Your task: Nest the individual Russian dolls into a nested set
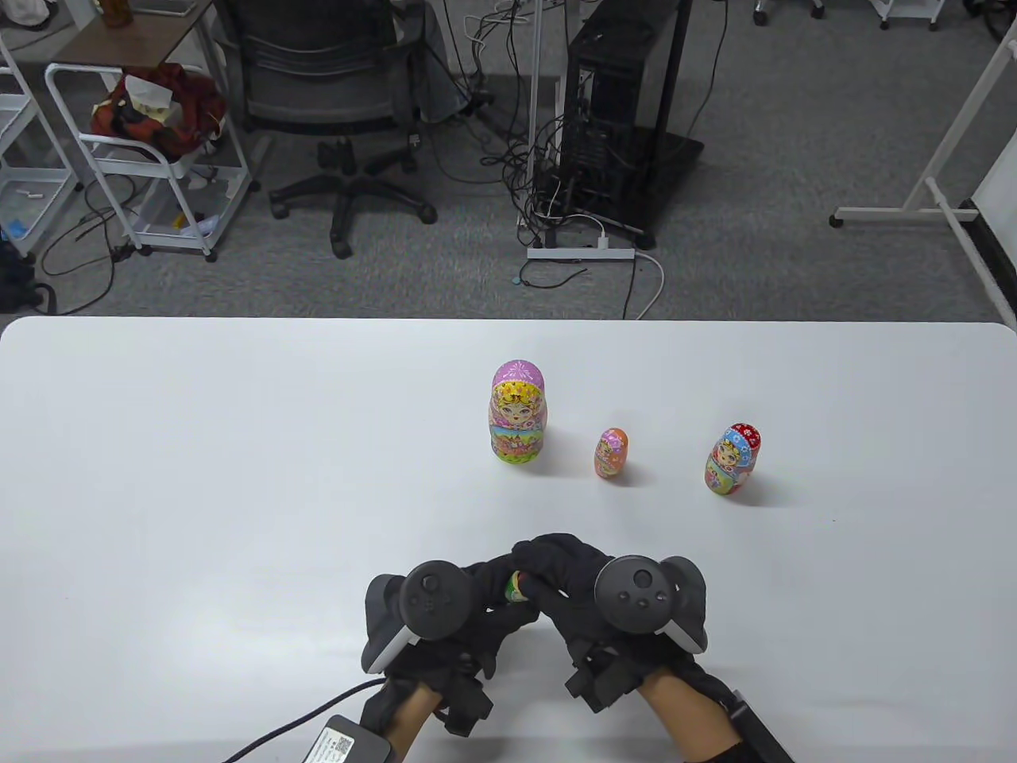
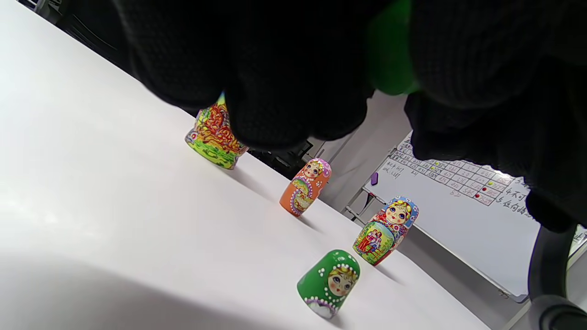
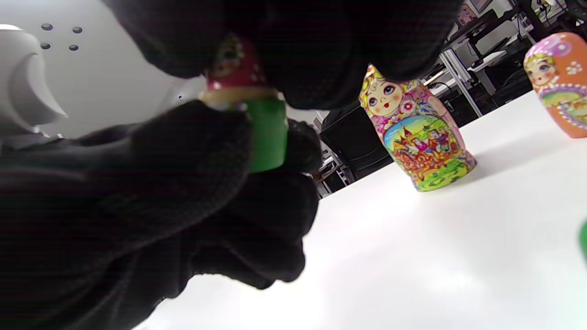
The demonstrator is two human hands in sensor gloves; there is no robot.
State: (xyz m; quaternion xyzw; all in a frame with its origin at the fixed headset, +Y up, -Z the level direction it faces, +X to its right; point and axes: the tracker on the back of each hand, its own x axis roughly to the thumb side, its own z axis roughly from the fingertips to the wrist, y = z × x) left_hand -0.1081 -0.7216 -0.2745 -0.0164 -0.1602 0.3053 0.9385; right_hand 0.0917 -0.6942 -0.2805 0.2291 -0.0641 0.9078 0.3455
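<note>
Near the front edge, the left hand [image 1: 445,612] is gripping a green doll base [image 3: 266,135] while the right hand [image 1: 612,604] is pinching a small red doll [image 3: 234,64] sitting in it. The green top [image 2: 329,282], pink doll [image 1: 517,412], orange doll [image 1: 611,454] and blue doll [image 1: 732,459] are standing apart on the white table [image 1: 199,477], carpet and cables lying beyond.

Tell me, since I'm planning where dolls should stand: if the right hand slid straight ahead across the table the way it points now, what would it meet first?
The right hand points up and left in the table view, so probably the large pink doll. Depth is unclear, so it might pass just beside it. The small orange doll stands right of that line.
</note>
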